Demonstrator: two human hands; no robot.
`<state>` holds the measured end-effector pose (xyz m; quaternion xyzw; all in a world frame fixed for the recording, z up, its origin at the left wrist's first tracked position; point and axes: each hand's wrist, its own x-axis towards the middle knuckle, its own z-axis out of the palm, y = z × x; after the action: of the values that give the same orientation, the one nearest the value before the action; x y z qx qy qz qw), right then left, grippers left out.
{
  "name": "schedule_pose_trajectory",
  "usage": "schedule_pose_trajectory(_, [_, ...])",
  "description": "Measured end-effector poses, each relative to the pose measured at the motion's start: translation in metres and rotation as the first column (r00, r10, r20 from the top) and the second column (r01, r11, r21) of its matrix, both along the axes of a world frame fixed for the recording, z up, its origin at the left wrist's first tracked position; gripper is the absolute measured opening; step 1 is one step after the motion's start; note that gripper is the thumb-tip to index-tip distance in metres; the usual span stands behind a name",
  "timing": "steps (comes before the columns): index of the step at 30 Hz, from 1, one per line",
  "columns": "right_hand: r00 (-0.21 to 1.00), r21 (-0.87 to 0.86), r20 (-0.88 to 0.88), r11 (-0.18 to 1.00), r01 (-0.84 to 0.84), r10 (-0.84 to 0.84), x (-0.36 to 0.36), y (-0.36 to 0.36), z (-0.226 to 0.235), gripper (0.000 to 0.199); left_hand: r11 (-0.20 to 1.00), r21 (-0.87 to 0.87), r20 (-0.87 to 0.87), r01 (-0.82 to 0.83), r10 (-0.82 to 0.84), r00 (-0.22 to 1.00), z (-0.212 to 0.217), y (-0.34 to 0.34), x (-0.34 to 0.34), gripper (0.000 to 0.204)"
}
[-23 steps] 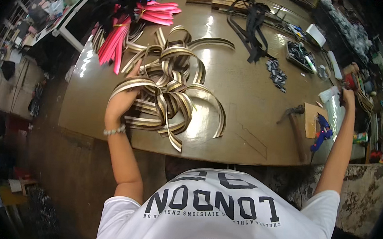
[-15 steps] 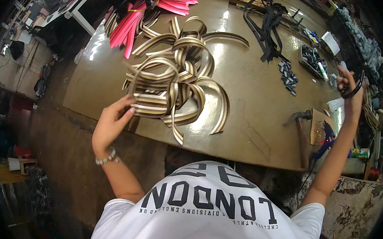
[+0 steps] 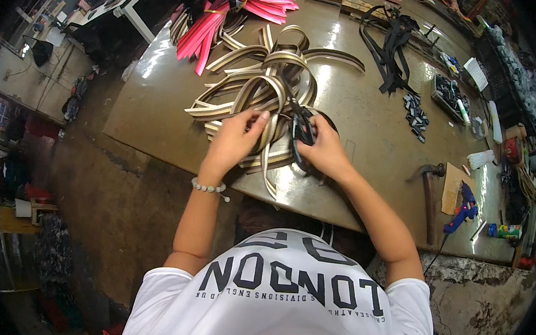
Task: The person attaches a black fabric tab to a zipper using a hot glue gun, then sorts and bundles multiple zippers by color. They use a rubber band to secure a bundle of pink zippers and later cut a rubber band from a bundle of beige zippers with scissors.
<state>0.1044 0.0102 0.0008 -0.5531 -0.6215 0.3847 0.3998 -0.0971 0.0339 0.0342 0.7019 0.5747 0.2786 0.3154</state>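
On the near half of the bench [image 3: 177, 116] sits a loose heap of striped straps [image 3: 268, 85], tan with dark stripes, looped over each other. Both hands are working at the near edge of that heap. Left hand [image 3: 235, 141] is curled around one strap, fingers closed on it, thumb up top. Right hand [image 3: 323, 150] is just beside it, pinching a black buckle [image 3: 299, 132] against the same strap; can't tell exactly how the buckle sits on it. Both forearms come up from the bottom edge and angle in toward each other, elbows bent, a bead bracelet [image 3: 208, 188] on the left wrist.

Further out: a bunch of pink straps [image 3: 213, 28] at the far left of the bench, a tangle of black straps [image 3: 391, 42] far right of the heap. A small dark tray [image 3: 448, 93] near the right edge holds small parts, too tiny to make out. Closer on the right, a hammer [image 3: 428, 196] lies near a blue glue gun [image 3: 463, 208].
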Motion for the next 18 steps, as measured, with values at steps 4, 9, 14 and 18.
schedule_pose_trajectory(4, [0.912, -0.271, -0.405, 0.960, -0.062, -0.056, 0.012, -0.005, 0.000, 0.037, 0.918, -0.290, 0.702, 0.272, 0.011, 0.712, -0.011, 0.003, 0.017, 0.048])
schedule_pose_trajectory(9, [0.868, -0.336, -0.485, 0.939, -0.071, -0.108, 0.016, -0.005, 0.015, 0.037, 0.961, -0.168, 0.758, 0.220, -0.017, 0.652, -0.001, 0.003, 0.032, 0.042])
schedule_pose_trajectory(14, [0.793, -0.197, -0.608, 0.961, -0.196, 0.038, 0.025, -0.008, 0.023, 0.030, 0.982, -0.017, 0.399, 0.187, -0.164, 0.902, 0.027, 0.002, 0.033, 0.025])
schedule_pose_trajectory(18, [0.647, -0.147, -0.762, 0.962, -0.230, 0.038, 0.044, -0.005, 0.026, 0.041, 0.928, 0.265, 0.164, 0.262, -0.312, 0.936, 0.076, 0.004, 0.035, 0.012])
